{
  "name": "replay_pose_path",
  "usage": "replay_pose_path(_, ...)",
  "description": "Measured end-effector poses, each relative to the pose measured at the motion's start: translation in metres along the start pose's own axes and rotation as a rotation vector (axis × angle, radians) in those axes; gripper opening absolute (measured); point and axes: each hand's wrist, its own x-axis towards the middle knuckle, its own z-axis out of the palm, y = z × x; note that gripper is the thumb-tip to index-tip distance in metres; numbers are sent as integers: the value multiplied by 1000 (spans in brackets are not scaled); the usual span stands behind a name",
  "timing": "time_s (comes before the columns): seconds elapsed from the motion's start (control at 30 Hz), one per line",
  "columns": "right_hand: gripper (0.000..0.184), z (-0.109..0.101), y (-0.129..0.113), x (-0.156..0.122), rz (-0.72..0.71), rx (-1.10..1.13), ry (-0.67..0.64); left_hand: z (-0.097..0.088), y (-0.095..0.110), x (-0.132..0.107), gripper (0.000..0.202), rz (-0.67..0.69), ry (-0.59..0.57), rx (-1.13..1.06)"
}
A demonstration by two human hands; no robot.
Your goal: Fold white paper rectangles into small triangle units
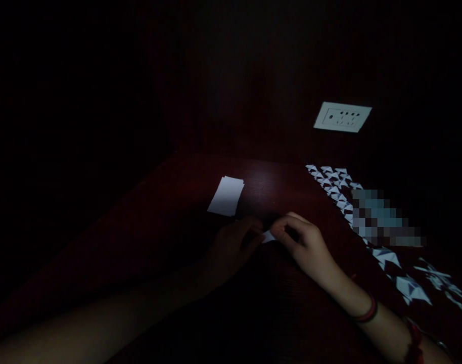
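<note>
The scene is very dark. Both hands meet over a dark red table [178,212], pinching one small white piece of paper [269,236] between their fingertips. My left hand [233,245] holds its left end with curled fingers. My right hand [301,242] grips its right end; red bands sit on that wrist. A small stack of white paper slips [226,196] lies just beyond my left hand.
Several small folded white paper triangles [335,184] are spread in a band along the table's right side, more lying near my right forearm [409,288]. A white wall socket plate [342,117] is mounted on the dark panel behind. Everything to the left is in darkness.
</note>
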Motion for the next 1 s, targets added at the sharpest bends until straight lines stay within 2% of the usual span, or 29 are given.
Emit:
replay_pose_path(0.13, 6, -1, 9, 2, 1, 0, -74, -2, 1, 1, 10, -14, 2, -34)
replay_pose_path(0.23, 9, -1, 10, 2, 20, -28, -113, -3, 2, 2, 8, -15, -7, -47)
replay_pose_path(0.4, 14, 0, 8, 1, 50, -74, -121, -1, 1, 2, 15, -37, -54, -122)
replay_pose_path(0.57, 13, 2, 9, 1, 25, -86, -157, 2, -3, 4, 16, -66, -43, -186)
replay_pose_path(0.87, 9, 1, 10, 1, -31, -143, -127, 2, -3, 4, 15, -63, -44, -205)
replay_pose_path(1.0, 8, -2, 15, 1, -109, -160, -75, 1, -4, 3, 18, -37, -47, -141)
